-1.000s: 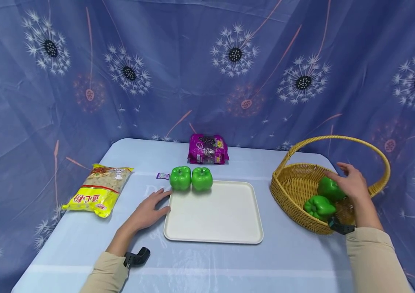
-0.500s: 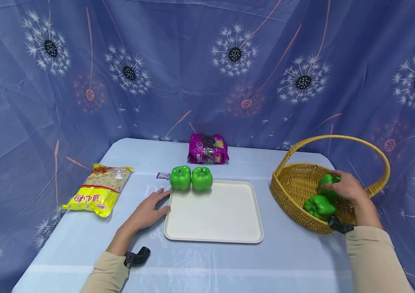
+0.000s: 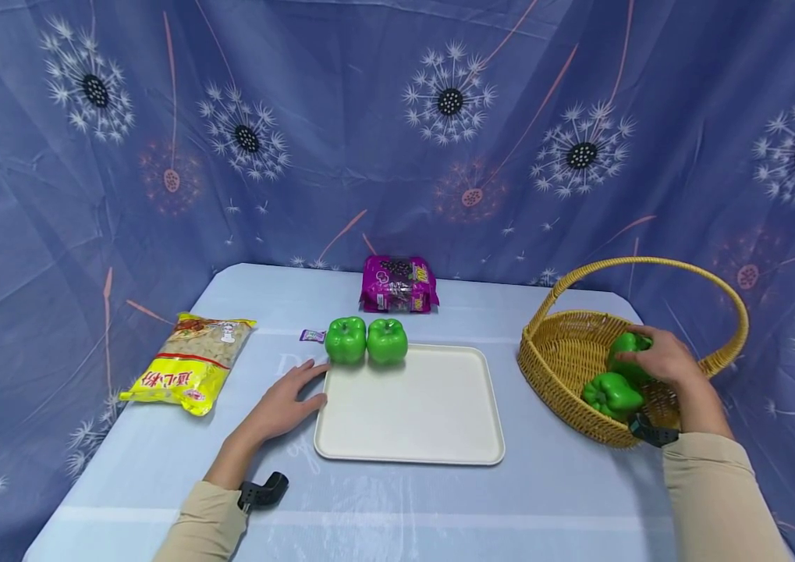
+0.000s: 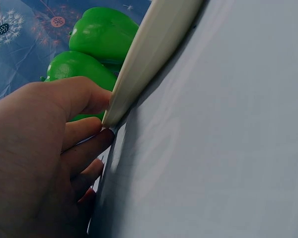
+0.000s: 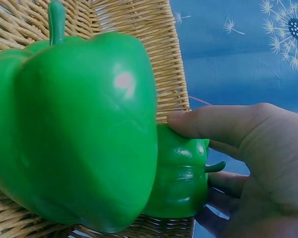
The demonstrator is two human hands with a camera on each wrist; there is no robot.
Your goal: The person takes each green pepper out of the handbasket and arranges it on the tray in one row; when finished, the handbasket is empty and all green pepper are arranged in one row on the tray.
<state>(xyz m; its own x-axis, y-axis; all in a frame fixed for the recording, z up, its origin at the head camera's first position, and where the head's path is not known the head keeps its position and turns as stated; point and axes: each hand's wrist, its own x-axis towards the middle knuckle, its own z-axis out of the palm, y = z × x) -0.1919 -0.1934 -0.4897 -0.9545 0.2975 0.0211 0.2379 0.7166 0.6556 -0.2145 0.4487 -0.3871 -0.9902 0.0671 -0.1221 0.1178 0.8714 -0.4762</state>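
My right hand (image 3: pixel 671 361) reaches into a wicker basket (image 3: pixel 550 386) and grips a green bell pepper (image 5: pixel 179 178), thumb on one side and fingers round the other. A second bell pepper (image 3: pixel 612 395) lies nearer in the basket and looms large in the right wrist view. My left hand (image 3: pixel 289 402) rests at the left edge of a white rectangular tray (image 3: pixel 411 414), its thumb and fingertips touching the rim, as the left wrist view shows. Two more bell peppers (image 3: pixel 346 341) stand side by side at the tray's far left corner.
A yellow bag of pasta (image 3: pixel 189 363) lies on the left of the pale blue table (image 3: pixel 369 515). Behind the tray sit a purple snack pack (image 3: pixel 399 285) and a small purple wrapped sweet (image 3: pixel 312 336). The basket handle (image 3: pixel 643 261) arches over the right arm's side.
My right hand has lowered from above the basket's far pepper and closed its fingers round it. The left hand and the tray have stayed where they were.
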